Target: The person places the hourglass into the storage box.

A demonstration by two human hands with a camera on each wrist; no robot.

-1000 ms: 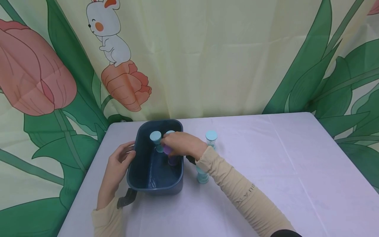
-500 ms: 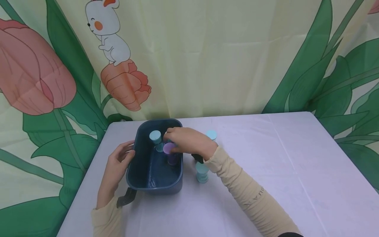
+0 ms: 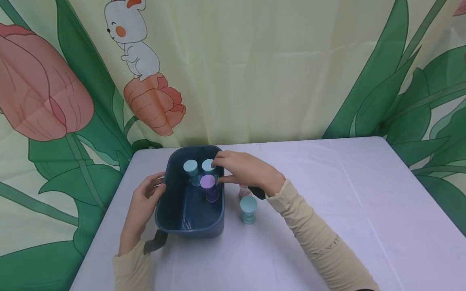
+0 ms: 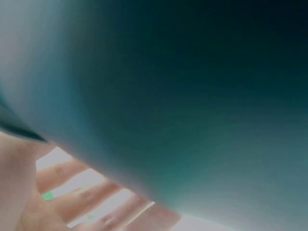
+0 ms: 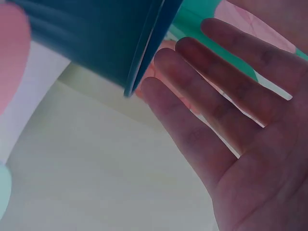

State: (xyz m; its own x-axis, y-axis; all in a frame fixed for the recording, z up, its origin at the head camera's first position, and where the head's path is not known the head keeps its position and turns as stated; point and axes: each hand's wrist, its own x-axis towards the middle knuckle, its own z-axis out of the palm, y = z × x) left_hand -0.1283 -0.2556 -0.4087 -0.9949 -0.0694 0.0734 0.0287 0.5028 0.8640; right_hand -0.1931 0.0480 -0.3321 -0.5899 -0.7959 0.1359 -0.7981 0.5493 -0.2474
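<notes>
A dark blue bin [image 3: 189,232] stands on the white table in the head view. Inside, a purple sand timer [image 3: 208,182] stands near the right wall, with two light blue sand timers, one to the left [image 3: 191,166] and one to the right [image 3: 208,165], behind it. My right hand [image 3: 251,169] hovers over the bin's right rim, holding nothing; its fingers stretch out in the right wrist view. My left hand [image 3: 145,204] rests against the bin's left side, fingers extended along the outer wall [image 4: 168,120] in the left wrist view.
Right of the bin stand a light blue sand timer [image 3: 248,210] and a pink one [image 3: 244,191], partly behind the right wrist. A printed curtain [image 3: 273,72] hangs behind the table. White tablecloth [image 3: 327,202] extends to the right.
My right hand has let go of the purple sand timer and drawn up and right, uncovering the right rear light blue timer. My left hand and the bin have stayed put.
</notes>
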